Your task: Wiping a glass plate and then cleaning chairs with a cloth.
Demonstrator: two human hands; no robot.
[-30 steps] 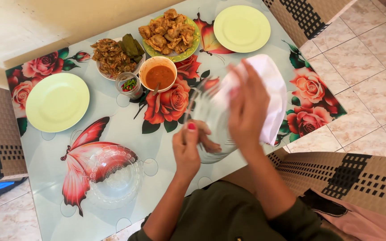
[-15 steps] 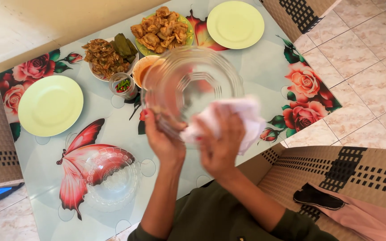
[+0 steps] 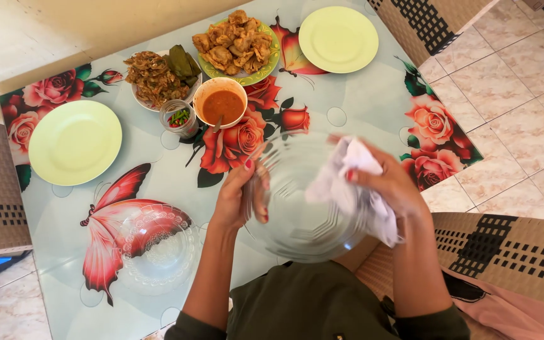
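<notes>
The clear round glass plate [image 3: 303,208] is smooth, and it is held in the air above the table edge, just in front of the person's body. The left hand [image 3: 237,198] grips only one side of its rim, so the plate could slip or tilt out of this grip if the other hand presses too hard with the cloth. If it drops, it may strike the glass tabletop printed with roses and a butterfly [image 3: 360,113] and break, or it may fall past the edge onto the tiled floor [image 3: 524,94].

The left fingers [image 3: 260,189] are closed on the left rim of the plate: the thumb lies on the near face and the fingers show through the glass from behind. They are clamped, not spread.

The right hand [image 3: 391,189] holds a crumpled white cloth [image 3: 347,182] against the right part of the plate. Its fingers are curled together around the cloth, and the cloth touches the glass; a loose end hangs down below the hand.

Beyond the left fingers, near them, stands a small white bowl of orange-red sauce [image 3: 221,104], and just beside it a small glass cup of chopped chillies [image 3: 179,118]. A wide sweep of the plate could reach these. To the left of the left hand, lower down, a second clear patterned glass plate [image 3: 158,249] lies on the table. Two pale green round plates [image 3: 75,142] lie well apart from both hands.
</notes>
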